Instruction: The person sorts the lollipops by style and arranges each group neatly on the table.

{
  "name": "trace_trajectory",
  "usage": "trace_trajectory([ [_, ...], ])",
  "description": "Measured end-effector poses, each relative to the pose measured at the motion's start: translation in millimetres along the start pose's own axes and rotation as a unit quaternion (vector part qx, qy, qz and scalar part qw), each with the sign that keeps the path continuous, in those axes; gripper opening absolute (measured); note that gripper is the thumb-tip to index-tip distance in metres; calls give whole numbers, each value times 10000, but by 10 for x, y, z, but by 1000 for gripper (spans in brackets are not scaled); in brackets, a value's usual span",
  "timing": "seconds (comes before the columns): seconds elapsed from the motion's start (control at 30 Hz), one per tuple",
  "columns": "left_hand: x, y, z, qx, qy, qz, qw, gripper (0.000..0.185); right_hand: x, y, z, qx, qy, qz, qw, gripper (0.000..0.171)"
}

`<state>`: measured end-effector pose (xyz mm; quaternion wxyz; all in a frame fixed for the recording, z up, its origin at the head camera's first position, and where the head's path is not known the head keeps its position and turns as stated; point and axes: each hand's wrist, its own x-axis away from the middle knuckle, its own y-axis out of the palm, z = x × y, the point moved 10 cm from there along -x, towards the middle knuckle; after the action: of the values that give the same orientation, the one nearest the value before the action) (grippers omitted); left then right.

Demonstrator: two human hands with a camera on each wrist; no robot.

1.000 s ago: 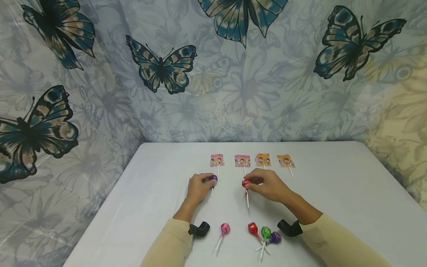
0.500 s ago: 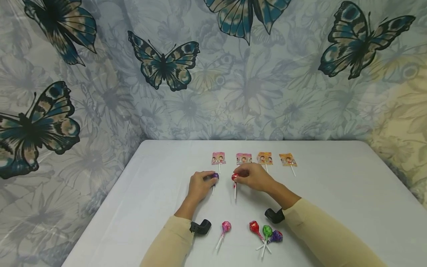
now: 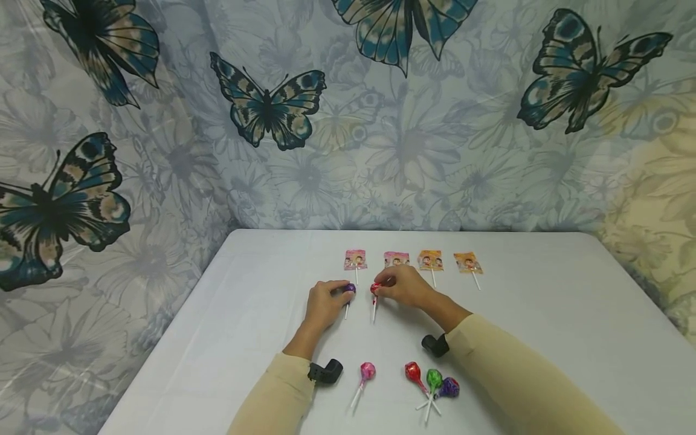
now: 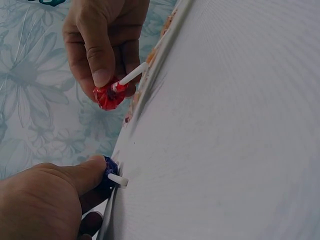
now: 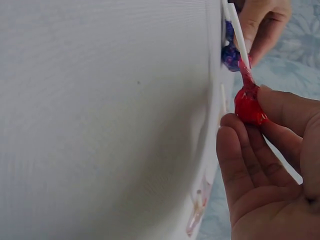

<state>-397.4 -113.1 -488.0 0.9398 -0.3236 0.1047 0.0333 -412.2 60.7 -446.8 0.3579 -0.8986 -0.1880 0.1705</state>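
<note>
Between its thumb and fingers, my left hand (image 3: 324,305) pinches the head of a purple lollipop (image 4: 111,170), whose white stick points toward me. Just to the right, my right hand (image 3: 405,285) holds a red lollipop (image 5: 249,106) by its wrapped head, stick also toward me. A small gap separates the two lollipops in the head view. From the head view I cannot tell whether the red one touches the table. In the right wrist view the purple lollipop (image 5: 230,56) shows beyond the red one, partly behind its stick.
Along the back of the white table (image 3: 261,266) lies a row of flat packets on sticks, pink (image 3: 356,260) and orange (image 3: 468,263). Nearer me are a pink lollipop (image 3: 367,371) and a crossed cluster of red (image 3: 412,371), green (image 3: 434,379) and purple (image 3: 449,387) lollipops. A butterfly-print cloth hangs behind.
My right hand has moved left with the red lollipop, bringing it close to the purple one. The left hand has stayed in place on the purple lollipop.
</note>
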Motion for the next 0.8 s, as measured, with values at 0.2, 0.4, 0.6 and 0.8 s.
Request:
trace_trajectory([
  [0.2,-4,-4,-15,21,-27,-10,10000,28,-63,122,18,-47,72,-189,9998,15],
  [0.4,-10,10,-23,85,-16,-4,10000,28,-99,201,75,-3,472,-349,9983,12],
  [0.6,-19,1,-7,53,10,0,10000,28,-110,222,111,-1,691,-373,9969,12],
  [0.8,-17,-12,0,46,20,22,10000,28,-105,241,117,115,710,-354,9968,13],
])
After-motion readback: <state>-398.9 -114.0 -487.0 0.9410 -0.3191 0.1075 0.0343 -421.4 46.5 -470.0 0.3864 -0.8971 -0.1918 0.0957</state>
